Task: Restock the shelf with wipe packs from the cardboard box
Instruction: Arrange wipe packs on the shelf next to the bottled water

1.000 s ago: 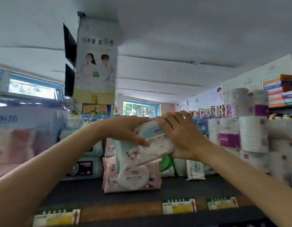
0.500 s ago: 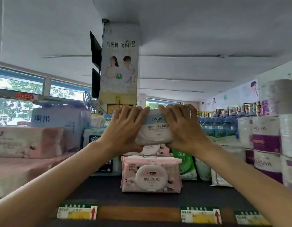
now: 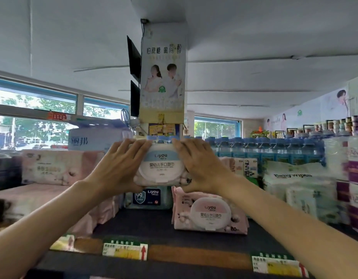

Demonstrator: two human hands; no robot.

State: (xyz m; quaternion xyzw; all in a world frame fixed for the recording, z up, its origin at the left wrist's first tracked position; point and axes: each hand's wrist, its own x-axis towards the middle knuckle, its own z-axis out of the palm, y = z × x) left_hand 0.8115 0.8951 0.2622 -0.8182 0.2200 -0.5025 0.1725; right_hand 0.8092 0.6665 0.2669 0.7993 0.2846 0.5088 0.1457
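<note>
A pink-and-white wipe pack (image 3: 161, 168) with a round white lid is held upright in the air above the dark shelf (image 3: 146, 224). My left hand (image 3: 117, 168) grips its left end and my right hand (image 3: 200, 168) grips its right end, fingers curled over the top edge. Below and to the right, a matching pink wipe pack (image 3: 210, 214) stands on the shelf. A blue wipe pack (image 3: 148, 198) sits just under the held one. The cardboard box is out of view.
Pink tissue bundles (image 3: 59, 168) are stacked at the left. White baby-wipe packs (image 3: 294, 186) and toilet-roll packs (image 3: 353, 174) fill the right. Blue-capped bottles (image 3: 274, 148) line the back. Price labels (image 3: 125, 250) run along the shelf's front edge.
Both hands have carried the pack to the left, off the pink pack standing on the shelf, and it now faces me squarely. The camera has turned right.
</note>
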